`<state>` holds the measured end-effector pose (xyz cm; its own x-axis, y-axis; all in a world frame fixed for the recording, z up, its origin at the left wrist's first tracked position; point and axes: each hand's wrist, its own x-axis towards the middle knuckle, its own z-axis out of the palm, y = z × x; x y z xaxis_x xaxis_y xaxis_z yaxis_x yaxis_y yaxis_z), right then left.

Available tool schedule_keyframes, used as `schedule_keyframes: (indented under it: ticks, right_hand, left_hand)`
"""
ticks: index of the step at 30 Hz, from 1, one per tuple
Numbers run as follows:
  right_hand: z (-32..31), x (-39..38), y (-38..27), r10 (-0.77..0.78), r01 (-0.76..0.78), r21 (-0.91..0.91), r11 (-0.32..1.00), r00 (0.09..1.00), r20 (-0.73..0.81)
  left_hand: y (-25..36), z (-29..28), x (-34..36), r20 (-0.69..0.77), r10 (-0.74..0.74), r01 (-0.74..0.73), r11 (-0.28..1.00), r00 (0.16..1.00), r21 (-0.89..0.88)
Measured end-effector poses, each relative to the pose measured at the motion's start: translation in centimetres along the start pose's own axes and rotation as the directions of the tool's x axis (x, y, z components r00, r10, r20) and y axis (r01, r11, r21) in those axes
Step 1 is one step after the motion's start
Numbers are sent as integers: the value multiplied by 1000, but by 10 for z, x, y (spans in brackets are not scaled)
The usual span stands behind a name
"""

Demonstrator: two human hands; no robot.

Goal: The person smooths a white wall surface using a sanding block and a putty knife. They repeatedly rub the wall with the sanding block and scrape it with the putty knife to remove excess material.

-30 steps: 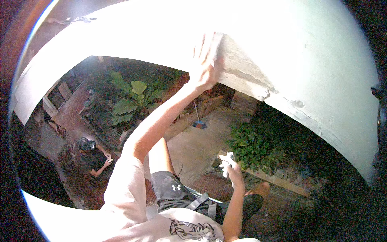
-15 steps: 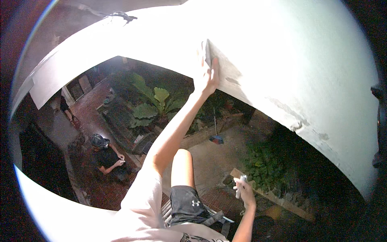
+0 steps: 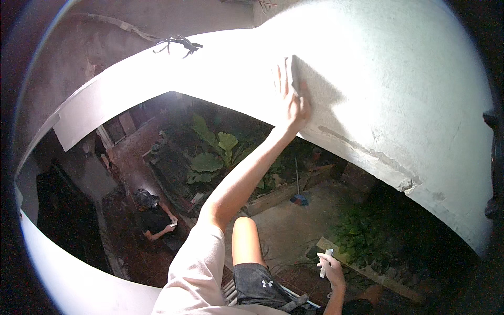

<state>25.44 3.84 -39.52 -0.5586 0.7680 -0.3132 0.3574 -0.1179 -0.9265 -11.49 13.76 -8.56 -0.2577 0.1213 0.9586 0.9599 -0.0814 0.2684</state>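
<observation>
My left hand (image 3: 297, 107) is raised high. It presses a flat grey pad (image 3: 292, 73), whose material I cannot make out, against the face of a white plastered beam (image 3: 362, 100). The fingers lie along the pad, and its shadow falls on the plaster to the right. Lower right, my right hand (image 3: 334, 274) is closed around a small pale stick-like object (image 3: 326, 262), away from the beam. The beam's lower edge carries a rough, chipped strip (image 3: 407, 185). Strong glare washes out the plaster around my left hand.
Far below, a person in black (image 3: 156, 216) holds something small. A broom (image 3: 299, 198) stands by a leafy plant (image 3: 223, 149) and garden border. A long plank (image 3: 386, 281) lies lower right. Dark cables (image 3: 181, 44) rest atop the beam. Light bars (image 3: 229, 292) show beside my leg.
My view has shifted, so the scene sits lower and further right. My left hand and the pad have moved up the beam, away from its lower edge. My right hand still grips the pale object.
</observation>
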Motion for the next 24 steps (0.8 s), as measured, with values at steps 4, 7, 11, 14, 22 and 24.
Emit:
schedule_keyframes:
  ticks: [4, 7, 11, 14, 22, 24]
  right_hand:
    - [2, 2, 4, -81, 80, 21, 997, 996, 41]
    - [-3, -1, 6, -29, 29, 20, 999, 999, 20]
    - [-10, -5, 5, -54, 55, 39, 998, 998, -17]
    - [-12, -7, 5, -66, 68, 58, 996, 997, -33]
    - [-11, -4, 12, -48, 48, 135, 990, 999, 1]
    - [-12, -4, 16, -156, 156, 151, 976, 988, -6]
  left_hand:
    - [-6, -6, 46, -95, 151, -161, 981, 984, -110]
    - [-25, -18, 57, -82, -251, 225, 944, 965, -242]
    - [-46, -26, 46, -30, -608, 586, 777, 794, -229]
    - [-53, -25, 46, -60, -609, 604, 792, 791, -86]
    - [23, 13, 82, -77, 244, -256, 939, 967, -231]
    - [35, 16, 107, -237, 375, -412, 902, 896, -128]
